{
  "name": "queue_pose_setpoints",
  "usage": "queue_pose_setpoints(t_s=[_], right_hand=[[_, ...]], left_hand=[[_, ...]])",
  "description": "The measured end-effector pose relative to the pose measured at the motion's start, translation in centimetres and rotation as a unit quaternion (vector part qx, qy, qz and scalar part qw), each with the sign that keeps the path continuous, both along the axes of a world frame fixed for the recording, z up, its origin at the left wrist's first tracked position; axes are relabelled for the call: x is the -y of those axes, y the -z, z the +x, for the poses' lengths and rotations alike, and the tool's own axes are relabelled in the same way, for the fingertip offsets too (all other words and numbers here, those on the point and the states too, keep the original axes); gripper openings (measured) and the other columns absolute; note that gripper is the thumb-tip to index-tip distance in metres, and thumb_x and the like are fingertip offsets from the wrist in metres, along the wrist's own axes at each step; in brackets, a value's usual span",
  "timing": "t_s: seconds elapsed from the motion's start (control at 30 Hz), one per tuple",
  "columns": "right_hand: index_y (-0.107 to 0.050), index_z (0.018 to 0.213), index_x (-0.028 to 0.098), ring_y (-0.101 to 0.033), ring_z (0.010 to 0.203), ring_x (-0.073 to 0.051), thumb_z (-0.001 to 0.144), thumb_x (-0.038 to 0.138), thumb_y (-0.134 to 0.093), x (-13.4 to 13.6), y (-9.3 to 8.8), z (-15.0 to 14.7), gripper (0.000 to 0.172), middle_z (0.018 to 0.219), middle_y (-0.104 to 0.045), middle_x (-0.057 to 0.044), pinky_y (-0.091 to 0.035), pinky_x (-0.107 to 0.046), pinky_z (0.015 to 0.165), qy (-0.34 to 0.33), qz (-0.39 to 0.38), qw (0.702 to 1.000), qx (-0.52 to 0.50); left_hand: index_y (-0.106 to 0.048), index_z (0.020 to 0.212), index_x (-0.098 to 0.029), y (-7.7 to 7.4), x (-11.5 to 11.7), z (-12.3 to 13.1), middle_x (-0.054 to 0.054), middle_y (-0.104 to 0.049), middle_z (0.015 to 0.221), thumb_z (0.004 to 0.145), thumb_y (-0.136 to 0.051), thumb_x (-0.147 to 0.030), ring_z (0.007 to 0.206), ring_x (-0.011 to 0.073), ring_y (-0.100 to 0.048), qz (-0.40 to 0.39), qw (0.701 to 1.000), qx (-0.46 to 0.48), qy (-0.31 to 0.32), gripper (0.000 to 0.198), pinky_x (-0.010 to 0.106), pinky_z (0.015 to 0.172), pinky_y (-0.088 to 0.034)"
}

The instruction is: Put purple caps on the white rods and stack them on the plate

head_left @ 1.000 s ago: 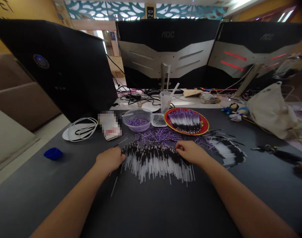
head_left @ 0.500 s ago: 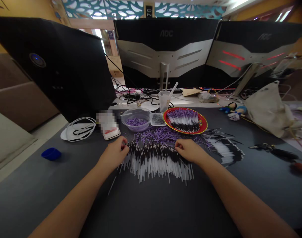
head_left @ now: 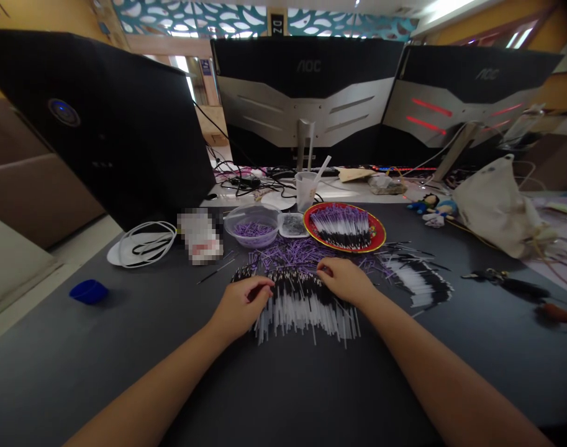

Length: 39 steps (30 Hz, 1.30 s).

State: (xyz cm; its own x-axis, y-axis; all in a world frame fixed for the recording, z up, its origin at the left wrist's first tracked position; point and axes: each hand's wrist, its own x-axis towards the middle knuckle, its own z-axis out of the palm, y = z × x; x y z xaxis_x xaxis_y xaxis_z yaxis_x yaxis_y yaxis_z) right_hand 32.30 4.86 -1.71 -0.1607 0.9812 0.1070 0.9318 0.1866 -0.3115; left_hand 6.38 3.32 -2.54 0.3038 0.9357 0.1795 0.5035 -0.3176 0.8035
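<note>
Head-camera view looks forward and down over a dark grey worktop (head_left: 306, 391), where thin plastic rods (head_left: 306, 316) lie side by side in a broad, loose band just in front of the person. Each rod's long axis runs roughly front to back, with black ends pointing away toward the monitors and clear ends toward the person, fanning slightly at the near edge. The left hand (head_left: 240, 305) lies palm down with its fingers curled narrowly over the band's left end, and the right hand (head_left: 344, 280) rests its fingertips on the black ends at the far right; neither is spread wide, and I cannot tell whether either one grips any rods. Just beyond the hands, loose purple rods (head_left: 287, 254) scatter across the worktop. Farther on, a red plate with a gold rim (head_left: 358, 244) carries a neat, tightly aligned bunch of rods (head_left: 341, 226), so some lie ordered there, while many stay loose on the worktop. A clear glass bowl (head_left: 253, 210) holds short purple pieces (head_left: 251, 230). To the right lies a second, thinner band of black-and-white rods (head_left: 416, 279). Two AOC monitors (head_left: 306, 93) stand with their backs facing the person at the far side.
</note>
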Motion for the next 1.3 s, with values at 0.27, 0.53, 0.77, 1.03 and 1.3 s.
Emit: queue_pose_setpoints(t_s=[0.27, 0.53, 0.77, 1.03, 1.3], right_hand=[[-0.064, 0.092, 0.019, -0.058, 0.088, -0.018, 0.084, 0.025, -0.050, -0.8, 0.9, -1.0, 0.017, 0.093, -0.062, -0.006, -0.040, -0.026, 0.078, -0.017, 0.001, 1.000, -0.003], [-0.057, 0.090, 0.020, -0.057, 0.090, -0.018, 0.086, 0.023, -0.045, 0.5, 0.2, -1.0, 0.012, 0.095, -0.061, -0.005, -0.039, -0.027, 0.076, -0.041, 0.046, 0.998, -0.006], [-0.057, 0.102, 0.022, -0.060, 0.085, -0.019, 0.088, 0.021, -0.042, 1.5, -0.9, -0.3, 0.021, 0.095, -0.066, -0.005, -0.043, -0.029, 0.072, -0.077, 0.049, 0.991, -0.096], [-0.063, 0.105, 0.024, -0.062, 0.060, -0.013, 0.085, 0.029, -0.050, 3.1, -1.6, -1.6, 0.024, 0.094, -0.069, -0.003, -0.048, -0.028, 0.060, -0.077, -0.009, 0.955, -0.285], [-0.057, 0.089, 0.021, -0.061, 0.054, -0.011, 0.082, 0.034, -0.055, 4.2, -2.4, -3.2, 0.015, 0.080, -0.068, -0.003, -0.046, -0.024, 0.049, -0.056, -0.088, 0.864, -0.492]], left_hand=[[-0.065, 0.100, -0.019, -0.9, 1.3, 0.8, 0.003, -0.069, 0.090, 0.084, -0.050, -0.026, 0.078, 0.0142, -0.064, 0.075, 0.997, -0.018, 0.012, 0.024, 0.021, 0.060, -0.050], [-0.060, 0.105, -0.018, 0.2, 1.2, 0.4, 0.005, -0.065, 0.092, 0.086, -0.046, -0.019, 0.075, 0.0124, -0.059, 0.204, 0.975, -0.037, 0.073, 0.024, 0.024, 0.068, -0.048], [-0.063, 0.099, -0.019, -1.3, 1.0, 1.8, 0.004, -0.064, 0.086, 0.084, -0.048, -0.022, 0.074, 0.0136, -0.058, 0.118, 0.992, -0.024, 0.039, 0.022, 0.024, 0.063, -0.047], [-0.063, 0.101, -0.017, -1.4, 0.0, 3.4, 0.004, -0.064, 0.088, 0.081, -0.051, -0.020, 0.074, 0.0126, -0.059, 0.104, 0.992, 0.068, 0.016, 0.023, 0.025, 0.067, -0.048], [-0.062, 0.092, -0.017, -0.5, 0.4, 2.4, 0.005, -0.055, 0.080, 0.090, -0.046, -0.029, 0.073, 0.0139, -0.052, 0.221, 0.970, -0.054, 0.083, 0.020, 0.026, 0.067, -0.043]])
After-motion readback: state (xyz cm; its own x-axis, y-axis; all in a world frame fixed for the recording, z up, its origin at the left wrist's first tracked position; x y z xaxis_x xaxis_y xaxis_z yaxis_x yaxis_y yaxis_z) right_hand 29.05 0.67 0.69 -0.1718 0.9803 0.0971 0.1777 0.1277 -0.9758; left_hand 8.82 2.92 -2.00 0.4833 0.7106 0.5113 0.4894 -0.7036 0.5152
